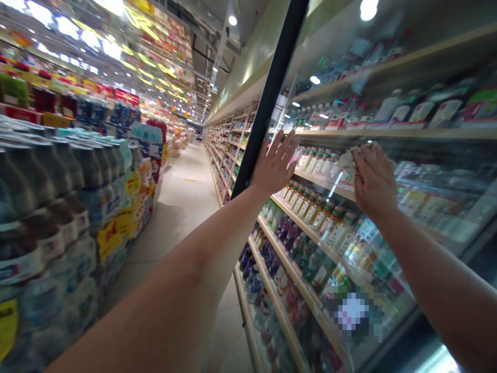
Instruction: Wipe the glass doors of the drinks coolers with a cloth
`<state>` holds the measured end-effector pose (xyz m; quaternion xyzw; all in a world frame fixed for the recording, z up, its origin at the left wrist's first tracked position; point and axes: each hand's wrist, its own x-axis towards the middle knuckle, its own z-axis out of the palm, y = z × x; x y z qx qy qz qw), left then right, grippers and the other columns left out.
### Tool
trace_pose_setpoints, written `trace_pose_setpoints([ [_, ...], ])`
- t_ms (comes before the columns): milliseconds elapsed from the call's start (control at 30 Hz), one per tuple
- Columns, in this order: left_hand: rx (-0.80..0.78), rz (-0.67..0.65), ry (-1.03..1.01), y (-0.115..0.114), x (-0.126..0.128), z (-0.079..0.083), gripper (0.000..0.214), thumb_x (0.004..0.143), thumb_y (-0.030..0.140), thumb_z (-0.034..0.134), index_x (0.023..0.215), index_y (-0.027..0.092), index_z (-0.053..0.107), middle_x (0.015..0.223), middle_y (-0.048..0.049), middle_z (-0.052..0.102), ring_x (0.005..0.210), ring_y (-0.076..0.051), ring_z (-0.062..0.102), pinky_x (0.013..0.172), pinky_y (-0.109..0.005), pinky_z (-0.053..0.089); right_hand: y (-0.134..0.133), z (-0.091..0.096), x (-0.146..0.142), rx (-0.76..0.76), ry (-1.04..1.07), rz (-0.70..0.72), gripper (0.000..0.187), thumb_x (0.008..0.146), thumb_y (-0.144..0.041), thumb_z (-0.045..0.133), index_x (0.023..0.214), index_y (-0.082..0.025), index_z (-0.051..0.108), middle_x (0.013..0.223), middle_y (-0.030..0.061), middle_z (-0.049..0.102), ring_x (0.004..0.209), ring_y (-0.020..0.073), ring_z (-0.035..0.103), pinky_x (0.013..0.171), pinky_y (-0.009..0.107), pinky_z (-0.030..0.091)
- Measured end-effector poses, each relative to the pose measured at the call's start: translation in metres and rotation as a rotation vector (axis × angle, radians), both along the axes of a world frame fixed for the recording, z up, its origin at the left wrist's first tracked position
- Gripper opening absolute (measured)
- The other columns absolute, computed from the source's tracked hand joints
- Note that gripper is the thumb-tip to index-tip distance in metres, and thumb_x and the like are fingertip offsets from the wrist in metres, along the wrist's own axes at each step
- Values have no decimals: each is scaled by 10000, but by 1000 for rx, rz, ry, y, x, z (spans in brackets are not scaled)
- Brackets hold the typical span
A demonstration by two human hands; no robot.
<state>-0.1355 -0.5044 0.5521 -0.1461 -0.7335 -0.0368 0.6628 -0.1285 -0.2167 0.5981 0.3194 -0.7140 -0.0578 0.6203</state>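
A glass cooler door [423, 274] with a black frame [267, 98] stands at an angle in front of me. My left hand [275, 165] lies against the door's edge with its fingers spread and nothing in them. Further right, my right hand [375, 178] presses a crumpled whitish cloth [348, 160] to the glass, its fingers bent over it. Behind the pane, rows of bottles [322, 215] fill several shelves. Part of the cloth is hidden under my right fingers.
To the left, stacked packs of bottled drinks [58, 166] carry yellow price signs [114, 233]. A pale tiled aisle [186, 191] runs away between them and a long row of stocked shelves [229, 150]. A blurred, pixelated patch covers the lower glass.
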Motion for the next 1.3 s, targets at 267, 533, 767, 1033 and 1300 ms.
trace_pose_setpoints([
  [267,0,42,7,0,4,0,538,1074,360,297,1581,185,333,1675,-45,252,1566,-279,179,1294,-509,139,-29,83,-7,-71,-52,-35,547,1017,-279,336,1550,-182,412,1627,82,367,1538,343,244,1240,568,256],
  [533,-1,49,-4,1,6,0,544,1071,374,270,1574,182,350,1665,-54,278,1562,-282,193,1289,-521,153,-64,95,-6,-186,-56,-48,565,1014,-285,297,1558,-153,379,1645,95,327,1545,352,197,1234,594,233],
  [767,4,18,13,2,3,0,552,1067,377,285,1581,181,331,1661,-62,293,1568,-273,169,1288,-513,136,-42,19,2,-23,-50,-15,579,979,-228,367,1557,-200,403,1607,79,403,1538,337,262,1212,598,315],
  [1033,13,18,4,4,7,0,541,1069,358,301,1576,173,342,1659,-59,295,1564,-279,185,1288,-511,133,-41,33,6,57,-66,-33,572,976,-212,381,1547,-220,410,1609,60,402,1538,317,263,1227,575,310],
  [1300,18,40,2,4,8,-1,549,1070,372,276,1581,178,332,1662,-57,288,1568,-272,172,1291,-510,130,-77,116,-2,-74,-113,-81,544,1009,-254,391,1552,-221,370,1679,27,253,1554,323,195,1238,604,246],
])
